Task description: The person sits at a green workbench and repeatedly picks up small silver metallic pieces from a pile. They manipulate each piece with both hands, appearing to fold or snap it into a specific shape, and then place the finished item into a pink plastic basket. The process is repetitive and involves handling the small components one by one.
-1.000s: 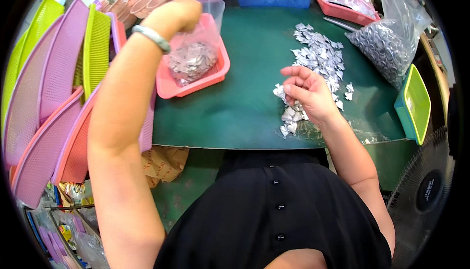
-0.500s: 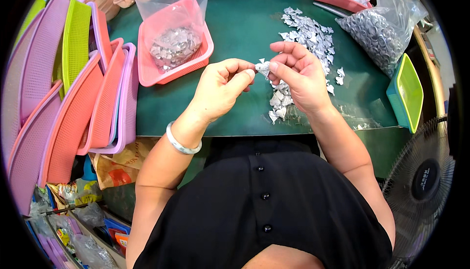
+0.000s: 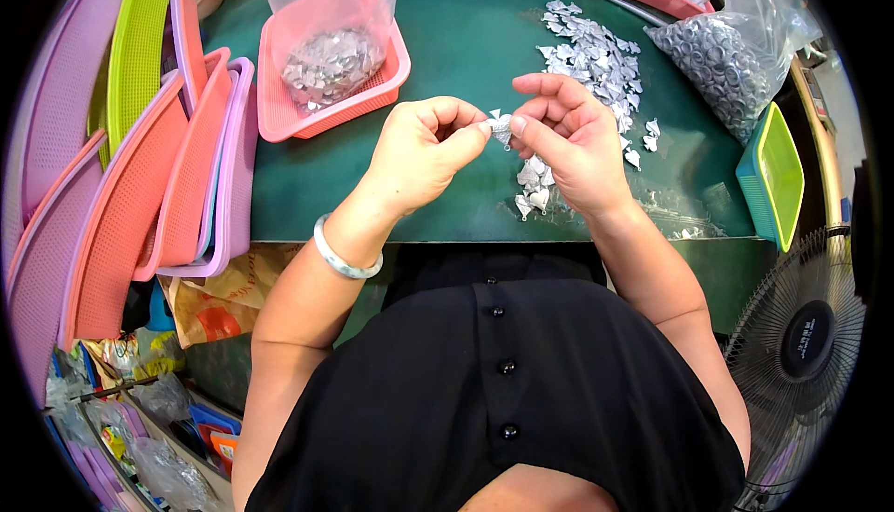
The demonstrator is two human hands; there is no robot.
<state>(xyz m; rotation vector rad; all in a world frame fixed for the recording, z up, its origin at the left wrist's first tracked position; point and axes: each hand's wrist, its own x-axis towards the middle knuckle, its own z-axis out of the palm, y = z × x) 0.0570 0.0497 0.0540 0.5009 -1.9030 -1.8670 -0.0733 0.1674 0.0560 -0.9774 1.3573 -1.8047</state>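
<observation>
Between my two hands, above the green table [image 3: 447,46], is a small silver-grey metal piece [image 3: 500,126] with a pointed, leaf-like shape and a small loop at its tip. My left hand [image 3: 419,153] pinches its left side between thumb and forefinger. From the other side, the thumb and forefinger of my right hand [image 3: 579,144] grip it too, with the other fingers loosely curled. A spread-out pile of similar metal pieces [image 3: 596,60] lies beyond and beside my right hand, and a few more lie under it.
At the left, a pink basket [image 3: 266,93] holds a clear bag of flat grey pieces [image 3: 331,69]. Stacked plastic baskets [image 3: 121,204] crowd the left edge. At the right are a clear bag of grey rings [image 3: 712,69], a green basket [image 3: 771,177] and a fan [image 3: 805,335].
The view has tilted slightly, so the table sits higher in the picture. My left thumb and forefinger have edged right onto the metal piece; both hands still hold it.
</observation>
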